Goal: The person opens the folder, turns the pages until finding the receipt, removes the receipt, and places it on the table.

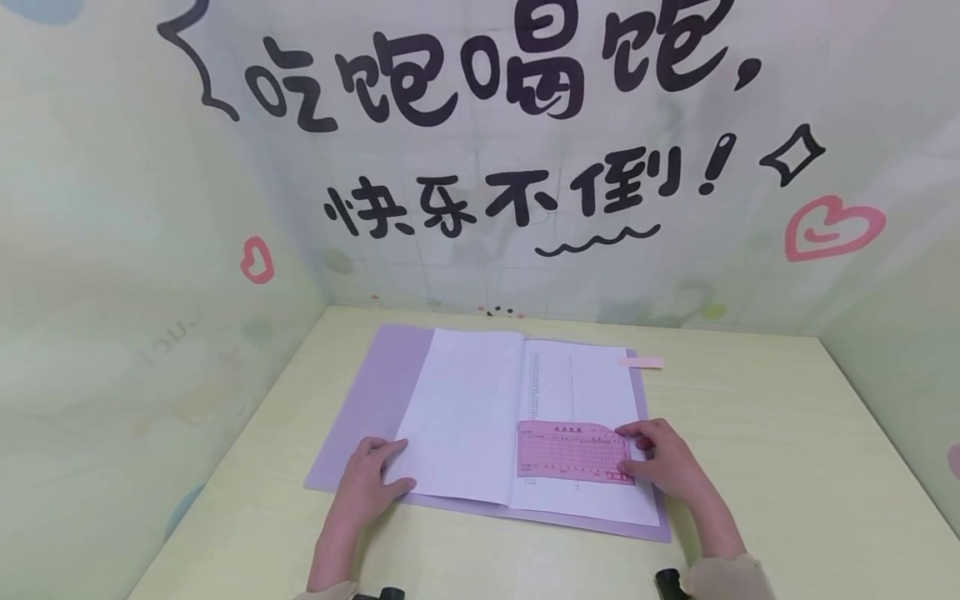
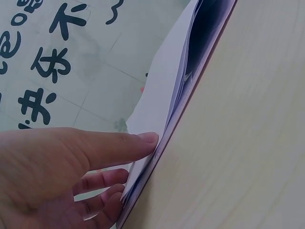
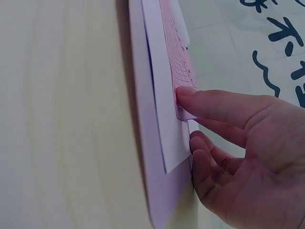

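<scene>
An open purple folder (image 1: 360, 400) lies on the table with white pages spread inside it. My left hand (image 1: 371, 479) rests at the outer edge of the blank left page (image 1: 465, 408), thumb and fingertips on the paper, fingers relaxed. On the printed right page (image 1: 592, 383) lies a pink slip (image 1: 566, 454) with a ruled grid. My right hand (image 1: 660, 458) holds the slip's right end between thumb and index finger; the right wrist view shows the thumb (image 3: 188, 93) pressed on its printed face. The other right fingers curl beside the folder's edge.
A pale pink tab (image 1: 643, 362) sticks out from the right page's upper edge. The light wooden table (image 1: 772, 433) meets a printed wall sheet (image 1: 465, 275) at the back, and similar sheets stand at both sides. Black devices (image 1: 670, 583) show at both wrists.
</scene>
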The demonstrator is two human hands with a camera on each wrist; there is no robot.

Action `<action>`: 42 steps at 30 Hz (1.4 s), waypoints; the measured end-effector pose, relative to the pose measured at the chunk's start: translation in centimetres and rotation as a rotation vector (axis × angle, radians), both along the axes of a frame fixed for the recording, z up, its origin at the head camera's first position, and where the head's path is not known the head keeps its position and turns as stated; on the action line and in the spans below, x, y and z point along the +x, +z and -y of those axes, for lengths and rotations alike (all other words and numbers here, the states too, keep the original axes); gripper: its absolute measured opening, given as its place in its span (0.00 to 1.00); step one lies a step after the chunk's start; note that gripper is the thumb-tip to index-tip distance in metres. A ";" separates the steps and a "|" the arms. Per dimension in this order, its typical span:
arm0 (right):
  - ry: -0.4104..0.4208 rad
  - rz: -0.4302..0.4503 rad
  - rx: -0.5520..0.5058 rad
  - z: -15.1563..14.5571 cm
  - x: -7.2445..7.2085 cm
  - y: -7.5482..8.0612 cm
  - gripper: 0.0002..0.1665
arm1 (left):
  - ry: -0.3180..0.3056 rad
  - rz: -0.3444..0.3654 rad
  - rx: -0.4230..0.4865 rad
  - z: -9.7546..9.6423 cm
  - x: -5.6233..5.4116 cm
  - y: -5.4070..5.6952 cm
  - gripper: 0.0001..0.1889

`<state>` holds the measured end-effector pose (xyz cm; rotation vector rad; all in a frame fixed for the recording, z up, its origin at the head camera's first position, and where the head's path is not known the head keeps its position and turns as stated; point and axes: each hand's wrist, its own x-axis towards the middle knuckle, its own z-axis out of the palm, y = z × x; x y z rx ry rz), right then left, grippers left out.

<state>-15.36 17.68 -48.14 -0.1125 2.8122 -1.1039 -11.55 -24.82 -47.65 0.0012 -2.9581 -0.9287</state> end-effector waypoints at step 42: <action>-0.071 -0.009 -0.098 1.0 0.4 0.9 0.30 | 0.001 0.002 -0.004 -0.1 0.1 0.0 0.30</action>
